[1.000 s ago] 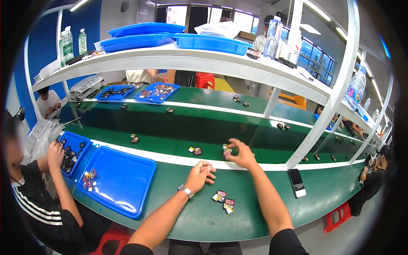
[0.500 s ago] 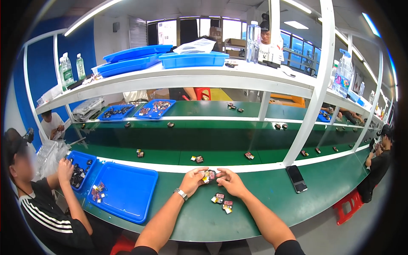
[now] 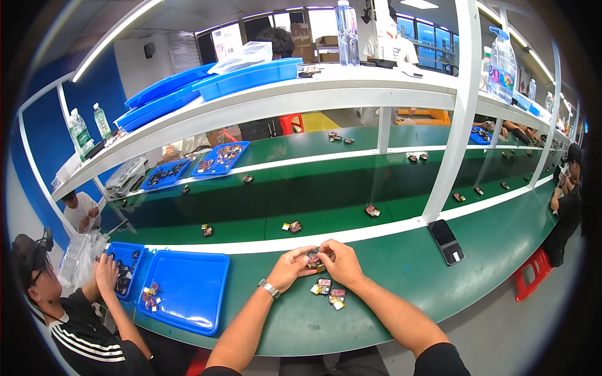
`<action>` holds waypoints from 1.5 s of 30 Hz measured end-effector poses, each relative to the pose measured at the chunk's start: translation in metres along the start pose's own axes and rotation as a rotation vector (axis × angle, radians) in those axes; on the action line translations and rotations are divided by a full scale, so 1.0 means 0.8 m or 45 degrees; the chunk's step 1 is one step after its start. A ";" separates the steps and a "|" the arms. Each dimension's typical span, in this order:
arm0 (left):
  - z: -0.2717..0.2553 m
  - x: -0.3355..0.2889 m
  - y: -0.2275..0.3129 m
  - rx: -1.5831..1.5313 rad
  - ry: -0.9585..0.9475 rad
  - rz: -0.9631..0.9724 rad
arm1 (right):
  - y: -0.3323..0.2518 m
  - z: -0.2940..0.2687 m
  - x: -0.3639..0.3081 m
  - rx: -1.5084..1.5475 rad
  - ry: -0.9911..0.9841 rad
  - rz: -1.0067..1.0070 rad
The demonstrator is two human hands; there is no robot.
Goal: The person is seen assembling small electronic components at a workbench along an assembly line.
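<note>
Above the green bench (image 3: 276,332), my left hand (image 3: 293,269) grips a small electronic module (image 3: 314,262), dark red and black with a bit of yellow. My right hand (image 3: 340,263) has its fingertips closed on the module's upper right side. The fingers hide part of it. Just below my hands lie two similar modules, one (image 3: 323,286) slightly behind the other (image 3: 337,297), both with white and yellow tabs. A metal-banded watch is on my left wrist.
Left of my arms lies a blue tray (image 3: 188,257) with a few modules in one corner. A co-worker's hand (image 3: 106,274) reaches over a smaller blue tray (image 3: 135,249) of black parts. To the right are a phone (image 3: 446,242) and a white upright post (image 3: 456,125). More modules (image 3: 292,227) sit beyond the white rail.
My right fingers have come in over the module, which has turned between my hands. The whole view has tilted and shifted a little. The co-worker's hand stays near the smaller tray.
</note>
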State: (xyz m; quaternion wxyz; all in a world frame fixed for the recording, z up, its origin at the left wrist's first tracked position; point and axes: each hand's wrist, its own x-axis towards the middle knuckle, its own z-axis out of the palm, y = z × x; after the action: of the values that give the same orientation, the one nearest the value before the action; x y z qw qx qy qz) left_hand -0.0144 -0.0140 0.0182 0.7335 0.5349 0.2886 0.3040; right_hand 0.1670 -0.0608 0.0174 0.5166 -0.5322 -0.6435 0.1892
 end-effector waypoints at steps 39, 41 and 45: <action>-0.008 -0.001 -0.005 -0.142 -0.143 0.143 | 0.002 -0.004 0.000 -0.201 -0.225 -0.249; -0.009 -0.001 -0.007 -0.136 -0.139 0.141 | 0.002 -0.002 0.000 -0.160 -0.226 -0.236; -0.014 0.002 -0.012 -0.141 -0.116 0.093 | 0.000 -0.006 0.001 -0.124 -0.261 -0.249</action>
State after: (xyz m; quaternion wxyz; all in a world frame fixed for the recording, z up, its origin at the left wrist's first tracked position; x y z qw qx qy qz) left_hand -0.0205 -0.0080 0.0055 0.7627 0.5171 0.2179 0.3215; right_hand 0.1710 -0.0617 0.0194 0.4376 -0.4693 -0.7501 0.1600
